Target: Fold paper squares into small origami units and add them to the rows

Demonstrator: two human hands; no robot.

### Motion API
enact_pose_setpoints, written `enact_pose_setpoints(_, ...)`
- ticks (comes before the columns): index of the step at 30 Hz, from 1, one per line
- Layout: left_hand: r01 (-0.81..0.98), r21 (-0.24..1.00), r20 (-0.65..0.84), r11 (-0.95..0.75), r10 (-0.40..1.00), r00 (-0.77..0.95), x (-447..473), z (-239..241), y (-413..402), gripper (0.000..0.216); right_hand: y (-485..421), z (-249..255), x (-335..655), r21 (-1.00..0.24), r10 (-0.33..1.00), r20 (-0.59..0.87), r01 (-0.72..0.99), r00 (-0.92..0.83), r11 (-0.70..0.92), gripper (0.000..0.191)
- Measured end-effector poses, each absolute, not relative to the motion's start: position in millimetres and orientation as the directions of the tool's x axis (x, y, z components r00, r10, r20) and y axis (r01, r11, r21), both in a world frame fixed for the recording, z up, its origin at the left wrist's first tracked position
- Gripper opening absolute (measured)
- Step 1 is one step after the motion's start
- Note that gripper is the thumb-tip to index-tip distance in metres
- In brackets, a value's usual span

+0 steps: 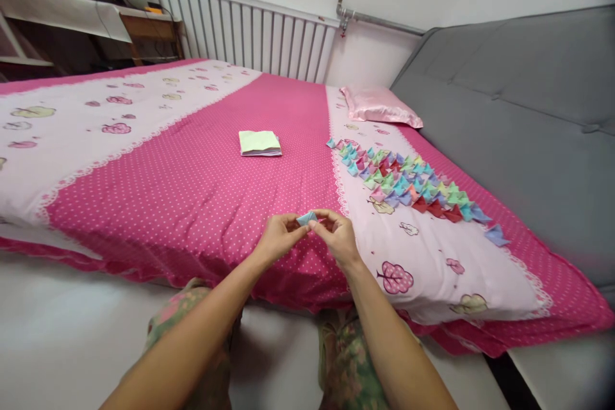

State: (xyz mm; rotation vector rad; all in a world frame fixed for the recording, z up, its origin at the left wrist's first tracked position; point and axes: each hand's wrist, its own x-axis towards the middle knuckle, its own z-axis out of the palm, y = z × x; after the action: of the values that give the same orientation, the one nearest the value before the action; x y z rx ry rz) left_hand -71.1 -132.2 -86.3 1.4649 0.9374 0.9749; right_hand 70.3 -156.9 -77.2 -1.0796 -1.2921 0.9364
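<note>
My left hand (278,237) and my right hand (336,235) meet over the near edge of the pink bed sheet (202,192). Both pinch a small light-blue folded paper piece (306,218) between their fingertips. Several folded paper pieces (408,186) in blue, green, pink and red lie in overlapping rows on the bed, to the right of my hands. A stack of paper sheets (260,143) with a pale green top lies farther back in the middle of the bed.
A pink satin pillow (379,106) lies at the head of the bed. A grey padded headboard (519,128) runs along the right. A white radiator (250,32) lines the far wall, with a wooden chair (152,31) at left. My knees (202,314) show below.
</note>
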Motion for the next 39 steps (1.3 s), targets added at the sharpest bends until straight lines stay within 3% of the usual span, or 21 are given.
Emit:
enact_pose_setpoints(9, 0.243, 0.924, 0.201, -0.294, 0.917, 0.345, -72.6, -84.7, -136.1, 0.020, -158.5, -71.9, 68.3, -0.972, 0.959, 0.221, -0.043, 0.175, 0.232, 0.015)
enact_pose_setpoints(19, 0.175, 0.934, 0.240, -0.311, 0.910, 0.337, -73.0, -84.0, -136.6, 0.023, -157.7, -77.5, 69.7, -0.979, 0.966, 0.201, -0.009, 0.164, 0.205, 0.016)
enact_pose_setpoints(29, 0.401, 0.794, 0.354, -0.457, 0.883, 0.308, -72.9, -75.4, -142.4, 0.017, -156.7, -80.0, 68.3, -0.988, 0.974, 0.153, 0.006, 0.166, 0.154, 0.020)
enact_pose_setpoints(39, 0.332, 0.850, 0.332, -0.410, 0.905, 0.268, -71.2, -72.1, -142.4, 0.018, -156.8, -79.3, 67.3, -0.993, 0.980, 0.106, -0.041, 0.170, 0.115, 0.020)
